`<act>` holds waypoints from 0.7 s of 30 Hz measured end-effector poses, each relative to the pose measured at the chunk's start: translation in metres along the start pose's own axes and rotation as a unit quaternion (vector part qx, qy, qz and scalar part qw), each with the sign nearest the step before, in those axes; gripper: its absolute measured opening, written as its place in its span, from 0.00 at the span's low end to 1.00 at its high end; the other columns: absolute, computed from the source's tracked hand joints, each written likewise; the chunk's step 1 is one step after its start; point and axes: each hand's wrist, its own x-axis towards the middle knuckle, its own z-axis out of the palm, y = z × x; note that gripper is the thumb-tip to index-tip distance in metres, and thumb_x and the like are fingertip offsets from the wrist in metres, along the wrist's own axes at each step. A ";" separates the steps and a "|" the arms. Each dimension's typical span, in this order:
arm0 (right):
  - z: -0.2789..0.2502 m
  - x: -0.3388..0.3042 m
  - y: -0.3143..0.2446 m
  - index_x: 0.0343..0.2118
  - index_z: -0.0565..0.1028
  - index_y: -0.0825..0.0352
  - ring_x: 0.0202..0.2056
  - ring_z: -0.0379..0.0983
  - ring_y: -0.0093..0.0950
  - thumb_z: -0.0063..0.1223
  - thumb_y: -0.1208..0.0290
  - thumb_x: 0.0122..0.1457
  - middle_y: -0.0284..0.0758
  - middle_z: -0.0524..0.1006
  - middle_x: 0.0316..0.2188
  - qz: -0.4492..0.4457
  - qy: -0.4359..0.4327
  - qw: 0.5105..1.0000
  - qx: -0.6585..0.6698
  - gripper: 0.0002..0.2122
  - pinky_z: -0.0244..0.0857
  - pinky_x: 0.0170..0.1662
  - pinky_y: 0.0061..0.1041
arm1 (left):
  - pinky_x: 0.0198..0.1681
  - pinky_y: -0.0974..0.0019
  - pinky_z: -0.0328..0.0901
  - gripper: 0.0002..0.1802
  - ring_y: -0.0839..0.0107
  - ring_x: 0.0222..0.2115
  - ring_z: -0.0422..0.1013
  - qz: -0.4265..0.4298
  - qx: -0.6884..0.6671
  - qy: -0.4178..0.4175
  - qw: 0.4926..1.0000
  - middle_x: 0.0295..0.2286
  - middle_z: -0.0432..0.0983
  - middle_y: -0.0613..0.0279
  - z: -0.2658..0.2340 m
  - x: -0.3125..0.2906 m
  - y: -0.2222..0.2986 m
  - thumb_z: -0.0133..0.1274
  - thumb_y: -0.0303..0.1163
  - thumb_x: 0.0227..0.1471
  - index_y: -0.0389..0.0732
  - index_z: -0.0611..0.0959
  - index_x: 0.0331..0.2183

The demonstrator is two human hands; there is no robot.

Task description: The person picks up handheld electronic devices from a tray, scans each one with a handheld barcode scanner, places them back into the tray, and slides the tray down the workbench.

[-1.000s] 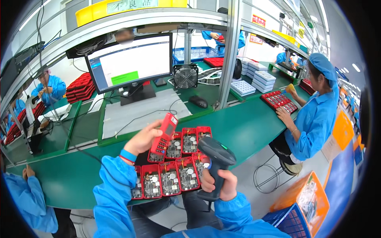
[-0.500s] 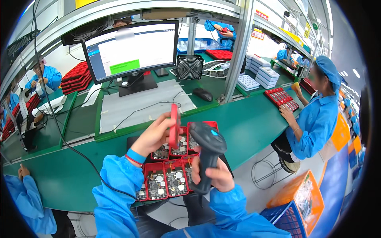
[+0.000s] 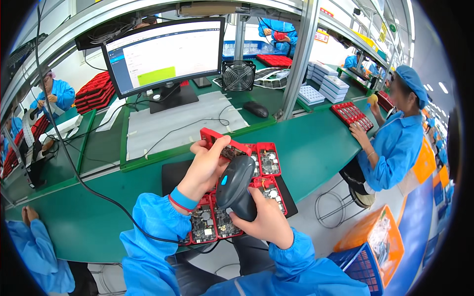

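My left hand (image 3: 203, 166) grips a red plastic case (image 3: 232, 141), held tilted, with part of a circuit board showing in it. In my right hand (image 3: 266, 217) is a dark grey handheld barcode scanner (image 3: 236, 183), its head close to the case and partly covering it. Beneath both hands, several red cases with circuit boards (image 3: 203, 224) lie side by side in rows on a black mat (image 3: 173, 178). The scanner and my hands hide some of these.
A monitor (image 3: 165, 56) stands behind a white sheet (image 3: 182, 126), with a mouse (image 3: 256, 109) and fan (image 3: 238, 75) nearby. A black cable (image 3: 94, 190) crosses the left side. On the right a co-worker (image 3: 400, 143) handles a red tray (image 3: 351, 116); another person's sleeve (image 3: 37, 256) is at left.
The red case has tipped from upright to a flatter tilt. My right hand has turned the scanner leftward, bringing its head against or near the case. The green box on the monitor looks yellower.
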 end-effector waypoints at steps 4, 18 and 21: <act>0.000 -0.004 -0.004 0.47 0.66 0.74 0.29 0.78 0.37 0.64 0.69 0.45 0.46 0.77 0.28 0.008 -0.003 1.000 0.007 0.27 0.71 0.33 0.28 | 0.38 0.58 0.71 0.43 0.62 0.36 0.72 -0.007 0.051 -0.006 0.999 0.42 0.65 0.52 -0.006 0.002 0.007 0.60 0.38 0.49 0.42 0.47 0.52; -0.015 -0.036 0.024 0.50 0.64 0.71 0.22 0.71 0.19 0.57 0.79 0.53 0.33 0.74 0.27 0.087 -0.003 0.900 0.427 0.22 0.66 0.25 0.19 | 0.37 0.53 0.70 0.35 0.48 0.35 0.72 0.132 0.862 0.051 0.487 0.35 0.74 0.43 -0.090 0.033 0.010 0.62 0.53 0.36 0.35 0.76 0.39; -0.021 -0.039 0.032 0.50 0.63 0.71 0.23 0.72 0.20 0.55 0.80 0.53 0.35 0.74 0.28 0.110 -0.001 0.873 0.475 0.21 0.67 0.26 0.19 | 0.47 0.52 0.64 0.43 0.46 0.43 0.67 0.120 0.819 -0.060 0.558 0.39 0.71 0.41 -0.065 0.024 0.003 0.62 0.60 0.34 0.35 0.74 0.44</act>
